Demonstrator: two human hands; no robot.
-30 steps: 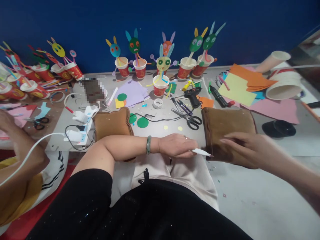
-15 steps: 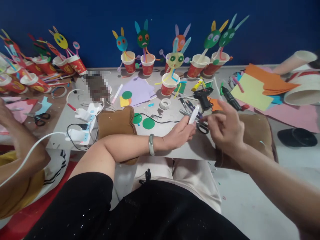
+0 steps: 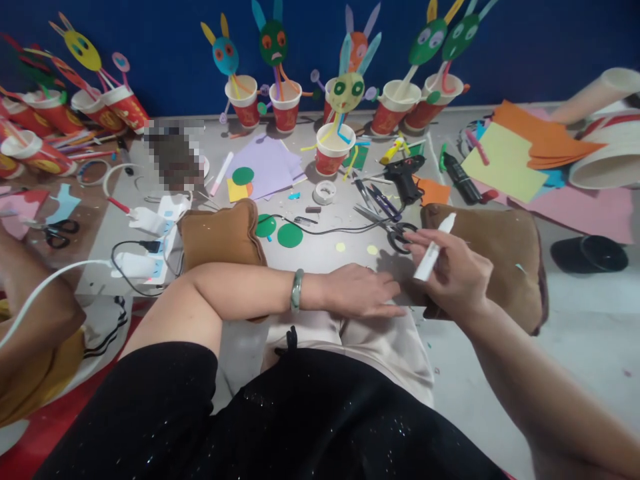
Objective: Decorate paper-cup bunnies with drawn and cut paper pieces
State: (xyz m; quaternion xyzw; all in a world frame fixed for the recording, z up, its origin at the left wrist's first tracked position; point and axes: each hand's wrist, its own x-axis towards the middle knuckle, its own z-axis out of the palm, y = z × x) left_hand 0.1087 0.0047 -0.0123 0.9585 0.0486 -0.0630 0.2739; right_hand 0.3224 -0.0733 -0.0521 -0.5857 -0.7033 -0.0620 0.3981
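My right hand [image 3: 453, 270] is closed round a white marker [image 3: 427, 261], held slanting over the table edge beside the right brown cushion [image 3: 510, 267]. My left hand [image 3: 363, 291] lies low at the table's front edge, fingers apart and pointing right; nothing shows in it. Just beyond it are two small pale yellow discs [image 3: 372, 250]. Black-handled scissors [image 3: 400, 238] lie open near my right fingertips. Two green circles [image 3: 290, 235] rest beside the left brown cushion [image 3: 220, 233].
Red paper cups [image 3: 333, 163] with paper-faced figures stand along the back. A black glue gun [image 3: 404, 177], coloured paper [image 3: 505, 160] and a tape roll [image 3: 325, 192] lie on the table. At left are a power strip [image 3: 170, 230] and another person's arm [image 3: 35, 287].
The white marker has passed from my left hand to my right hand. My left hand has opened and moved down towards me. The view has shifted slightly, and the pale discs now show.
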